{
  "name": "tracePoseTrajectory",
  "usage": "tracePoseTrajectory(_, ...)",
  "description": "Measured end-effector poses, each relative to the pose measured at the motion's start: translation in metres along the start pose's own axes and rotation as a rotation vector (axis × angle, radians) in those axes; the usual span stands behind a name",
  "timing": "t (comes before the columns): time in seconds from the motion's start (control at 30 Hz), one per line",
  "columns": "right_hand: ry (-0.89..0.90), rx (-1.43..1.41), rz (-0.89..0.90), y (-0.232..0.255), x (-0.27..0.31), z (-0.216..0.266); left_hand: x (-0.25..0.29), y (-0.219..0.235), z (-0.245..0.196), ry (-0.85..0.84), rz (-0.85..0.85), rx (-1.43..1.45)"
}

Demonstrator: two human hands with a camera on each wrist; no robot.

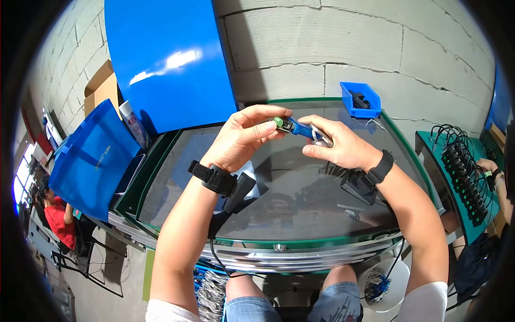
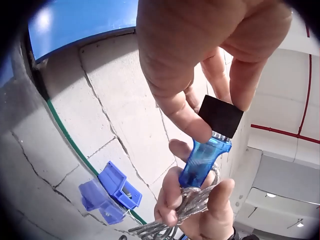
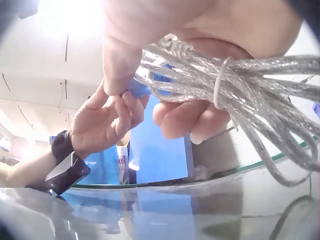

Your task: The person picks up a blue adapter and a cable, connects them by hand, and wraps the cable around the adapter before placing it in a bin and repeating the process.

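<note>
My left hand [image 1: 241, 137] pinches a small black connector block [image 2: 221, 116] between thumb and fingers. A green part [image 1: 278, 122] of it shows in the head view. Right up against the block sits a translucent blue cable plug [image 2: 202, 160], with a strip of metal showing at the joint. My right hand [image 1: 346, 144] grips the plug's cable end. From there a coiled silver cable [image 3: 220, 80], bound by a white tie [image 3: 218, 85], hangs under the palm. Both hands are raised above the glass-topped table [image 1: 279, 209].
A blue bin [image 1: 362, 102] with dark items stands at the table's back right. On the left are a blue file holder [image 1: 96, 158], a spray can [image 1: 134, 123] and a tall blue panel [image 1: 171, 64]. A white bucket [image 1: 394, 303] with cables stands below. Other people sit at both sides.
</note>
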State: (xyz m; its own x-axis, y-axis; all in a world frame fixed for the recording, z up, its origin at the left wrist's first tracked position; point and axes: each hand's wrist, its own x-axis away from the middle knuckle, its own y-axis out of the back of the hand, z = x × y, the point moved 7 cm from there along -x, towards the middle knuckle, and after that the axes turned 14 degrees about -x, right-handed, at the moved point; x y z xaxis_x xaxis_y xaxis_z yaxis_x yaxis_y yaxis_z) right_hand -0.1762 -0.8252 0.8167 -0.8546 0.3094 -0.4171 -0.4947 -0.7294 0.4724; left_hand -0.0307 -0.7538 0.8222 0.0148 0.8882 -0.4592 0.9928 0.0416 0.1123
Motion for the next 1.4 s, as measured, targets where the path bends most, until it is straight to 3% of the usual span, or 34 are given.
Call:
tracePoseTrajectory(0.17, 0.038, 0.143, 0.005, 0.0, 0.0, -0.001, 0.001, -0.002, -0.003, 0.016, -0.048, -0.034)
tracePoseTrajectory(0.27, 0.168, 0.192, -0.059, 0.001, -0.001, 0.0, 0.001, -0.001, -0.003, 0.013, -0.047, -0.042)
tracePoseTrajectory(0.33, 0.468, 0.348, -0.145, -0.001, 0.003, 0.017, 0.001, -0.001, -0.006, -0.03, -0.032, 0.001)
tracePoseTrajectory(0.47, 0.468, 0.312, -0.137, -0.005, 0.006, 0.023, 0.001, -0.001, -0.011, -0.06, -0.009, 0.025)
tracePoseTrajectory(0.53, 0.278, 0.285, -0.041, -0.006, 0.002, 0.015, 0.002, -0.001, -0.01, -0.072, 0.008, 0.037)
tracePoseTrajectory(0.63, 0.188, 0.226, 0.003, -0.008, 0.0, 0.005, 0.002, -0.004, -0.007, -0.064, 0.063, 0.001)
tracePoseTrajectory(0.73, 0.328, 0.258, -0.034, -0.007, 0.0, 0.008, 0.003, -0.008, -0.008, -0.064, 0.079, -0.014)
tracePoseTrajectory(1.03, 0.331, 0.285, -0.127, -0.003, -0.001, 0.01, 0.005, -0.017, -0.013, -0.079, 0.092, -0.013)
tracePoseTrajectory(1.4, 0.365, 0.318, -0.09, -0.005, -0.001, 0.009, 0.005, -0.012, -0.004, -0.035, 0.103, -0.089)
